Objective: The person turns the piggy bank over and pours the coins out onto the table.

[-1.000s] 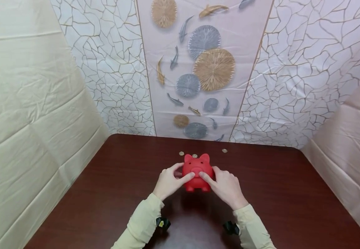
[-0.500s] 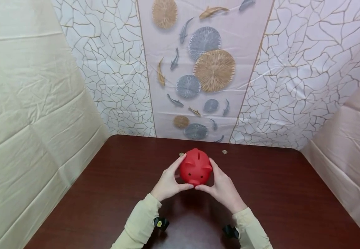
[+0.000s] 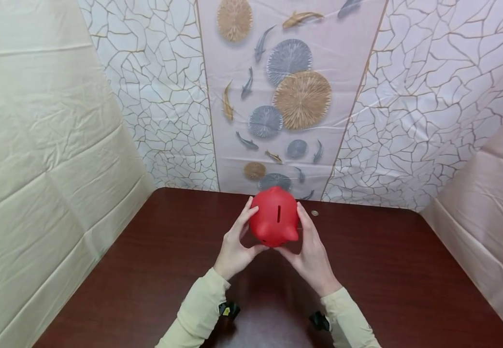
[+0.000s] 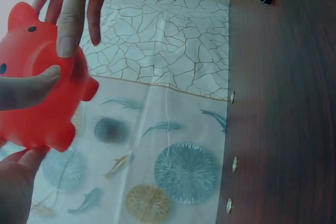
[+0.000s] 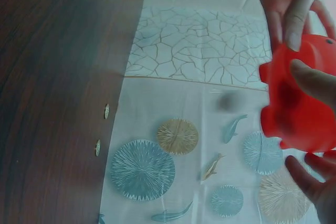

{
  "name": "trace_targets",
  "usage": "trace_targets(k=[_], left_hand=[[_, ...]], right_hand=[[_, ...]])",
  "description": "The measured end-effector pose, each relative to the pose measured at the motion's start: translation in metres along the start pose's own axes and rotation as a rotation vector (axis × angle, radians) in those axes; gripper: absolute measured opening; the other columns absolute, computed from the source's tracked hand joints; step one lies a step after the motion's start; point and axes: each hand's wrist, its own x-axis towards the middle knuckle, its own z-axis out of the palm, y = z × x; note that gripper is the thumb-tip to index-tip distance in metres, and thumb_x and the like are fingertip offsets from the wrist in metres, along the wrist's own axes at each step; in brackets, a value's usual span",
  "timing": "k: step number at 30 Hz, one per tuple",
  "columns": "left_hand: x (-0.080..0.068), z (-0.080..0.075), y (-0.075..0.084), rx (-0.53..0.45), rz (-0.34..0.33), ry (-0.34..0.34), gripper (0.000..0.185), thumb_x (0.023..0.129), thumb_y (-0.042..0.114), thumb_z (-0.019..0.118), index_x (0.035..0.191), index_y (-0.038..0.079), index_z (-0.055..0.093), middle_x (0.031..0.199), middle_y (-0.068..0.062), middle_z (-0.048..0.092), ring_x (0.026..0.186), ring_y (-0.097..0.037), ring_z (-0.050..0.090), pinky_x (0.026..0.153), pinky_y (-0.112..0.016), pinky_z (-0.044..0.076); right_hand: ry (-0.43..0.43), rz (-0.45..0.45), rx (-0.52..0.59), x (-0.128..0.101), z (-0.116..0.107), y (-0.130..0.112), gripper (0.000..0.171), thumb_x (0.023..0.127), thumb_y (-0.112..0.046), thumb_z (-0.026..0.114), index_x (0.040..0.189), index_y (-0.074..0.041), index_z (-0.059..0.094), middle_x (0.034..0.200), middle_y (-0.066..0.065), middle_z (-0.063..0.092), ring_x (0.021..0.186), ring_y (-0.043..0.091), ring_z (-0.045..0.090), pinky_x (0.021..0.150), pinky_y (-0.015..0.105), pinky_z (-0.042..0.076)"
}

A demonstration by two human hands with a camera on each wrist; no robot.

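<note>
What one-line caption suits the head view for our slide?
Both hands, left hand and right hand, hold a red piggy bank above a dark wooden table.

Red piggy bank (image 3: 275, 218) held aloft, slot facing up, snout down

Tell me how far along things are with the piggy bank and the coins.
Done: the red piggy bank is lifted off the table, slot up. In hand: the left hand and the right hand grip its sides. Left: three coins lie near the table's far edge; neither hand holds one.
</note>
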Motion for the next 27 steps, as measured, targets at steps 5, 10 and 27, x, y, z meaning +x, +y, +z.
trace_targets(k=[5, 10, 27], left_hand=[[0.0, 0.0, -0.002, 0.057, 0.188, 0.06, 0.082, 0.07, -0.008, 0.08, 0.14, 0.008, 0.042, 0.156, -0.017, 0.034, 0.143, -0.021, 0.038, 0.102, -0.028, 0.048], [0.0, -0.002, -0.003, 0.142, 0.311, 0.1, 0.085, 0.068, -0.013, 0.078, 0.141, 0.009, 0.04, 0.157, -0.01, 0.034, 0.145, -0.016, 0.035, 0.103, -0.019, 0.045], [-0.007, -0.006, -0.002, 0.104, -0.035, -0.019, 0.097, 0.069, 0.017, 0.087, 0.15, 0.021, 0.035, 0.157, -0.003, 0.036, 0.141, -0.021, 0.041, 0.104, -0.041, 0.049]], right_hand=[[0.092, -0.116, 0.036, 0.002, 0.001, 0.0, 0.078, 0.09, -0.04, 0.063, 0.139, 0.011, 0.032, 0.147, 0.027, 0.038, 0.135, 0.031, 0.041, 0.109, 0.009, 0.033], [0.117, -0.192, 0.058, 0.007, -0.001, -0.001, 0.07, 0.094, -0.039, 0.06, 0.134, 0.01, 0.031, 0.144, 0.033, 0.037, 0.143, 0.03, 0.033, 0.11, 0.013, 0.036], [-0.086, 0.052, 0.132, -0.001, -0.011, 0.004, 0.098, 0.072, -0.039, 0.081, 0.15, -0.004, 0.031, 0.145, 0.015, 0.047, 0.125, 0.022, 0.053, 0.105, 0.013, 0.041]])
